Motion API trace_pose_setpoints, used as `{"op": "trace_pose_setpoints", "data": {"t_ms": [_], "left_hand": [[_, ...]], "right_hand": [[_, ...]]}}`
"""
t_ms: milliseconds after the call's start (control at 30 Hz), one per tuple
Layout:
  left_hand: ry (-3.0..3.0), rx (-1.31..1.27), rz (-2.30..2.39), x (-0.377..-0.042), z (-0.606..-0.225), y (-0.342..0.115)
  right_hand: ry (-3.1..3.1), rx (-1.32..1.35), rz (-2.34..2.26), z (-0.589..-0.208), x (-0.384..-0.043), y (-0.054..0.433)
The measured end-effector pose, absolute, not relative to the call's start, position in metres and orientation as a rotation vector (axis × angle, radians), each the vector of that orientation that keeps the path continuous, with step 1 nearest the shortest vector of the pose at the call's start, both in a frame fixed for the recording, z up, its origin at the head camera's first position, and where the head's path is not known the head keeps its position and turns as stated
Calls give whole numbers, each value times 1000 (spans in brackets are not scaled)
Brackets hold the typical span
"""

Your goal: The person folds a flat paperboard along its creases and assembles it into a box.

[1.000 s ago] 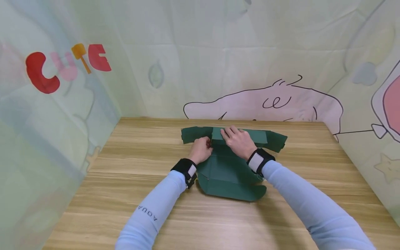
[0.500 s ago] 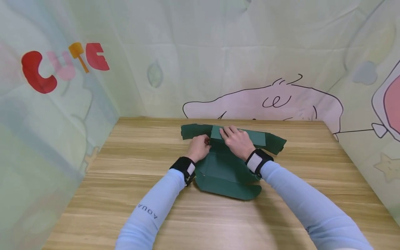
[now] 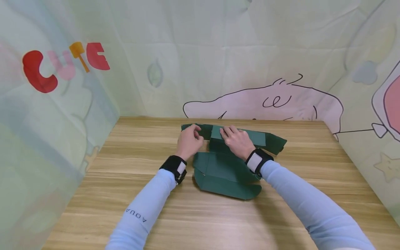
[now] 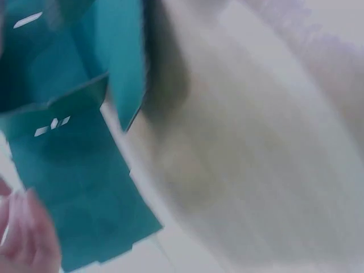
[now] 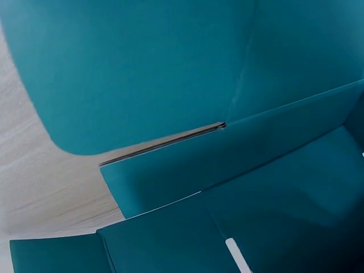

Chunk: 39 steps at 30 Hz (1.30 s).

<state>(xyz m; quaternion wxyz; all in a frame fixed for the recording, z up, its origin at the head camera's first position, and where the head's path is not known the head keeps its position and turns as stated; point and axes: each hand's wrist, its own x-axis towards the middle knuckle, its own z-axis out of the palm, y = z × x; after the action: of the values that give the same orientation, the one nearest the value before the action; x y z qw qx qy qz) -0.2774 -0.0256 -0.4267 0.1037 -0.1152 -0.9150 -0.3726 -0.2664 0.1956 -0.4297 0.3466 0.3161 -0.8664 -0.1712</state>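
A partly folded green cardboard box (image 3: 229, 168) lies mid-table, with its lid panel toward me and its far wall raised. My right hand (image 3: 238, 141) grips the folded strip (image 3: 257, 137) along that wall, fingers bent over its top. At the far left, a side flap (image 3: 205, 131) sticks out sideways, partly covered by my left hand (image 3: 189, 141). That hand's fingers are loosely bent with nothing between them; the left wrist view has the hand (image 4: 28, 239) beside the slotted flap (image 4: 85, 187). Out on the right extends the other flap (image 3: 275, 143). My right hand is outside the right wrist view.
The wooden table (image 3: 150, 208) runs back to a printed cloth backdrop (image 3: 200, 69), which also rises on both sides. In the right wrist view, a rounded panel (image 5: 142, 74) and a pale slot (image 5: 237, 255) belong to the box.
My left hand has left the box's inner left corner and moved left and away from me to the left flap. The box has shifted slightly left; my right hand keeps its hold.
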Motion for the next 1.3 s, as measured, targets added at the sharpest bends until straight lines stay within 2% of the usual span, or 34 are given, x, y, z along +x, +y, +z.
{"op": "trace_pose_setpoints", "data": {"t_ms": [133, 333, 733, 1300], "left_hand": [[-2538, -201, -1124, -286, -419, -39], [-2612, -100, -1236, -295, -420, -55], [-2767, -128, -1296, -288, -429, -54], [-2910, -349, -1213, -274, -460, -60]], "right_hand": [[-2262, 824, -452, -429, -267, 196], [-2255, 839, -452, -429, -267, 196], [-2273, 832, -487, -427, -265, 195], [-2236, 854, -455, -428, -268, 196]]}}
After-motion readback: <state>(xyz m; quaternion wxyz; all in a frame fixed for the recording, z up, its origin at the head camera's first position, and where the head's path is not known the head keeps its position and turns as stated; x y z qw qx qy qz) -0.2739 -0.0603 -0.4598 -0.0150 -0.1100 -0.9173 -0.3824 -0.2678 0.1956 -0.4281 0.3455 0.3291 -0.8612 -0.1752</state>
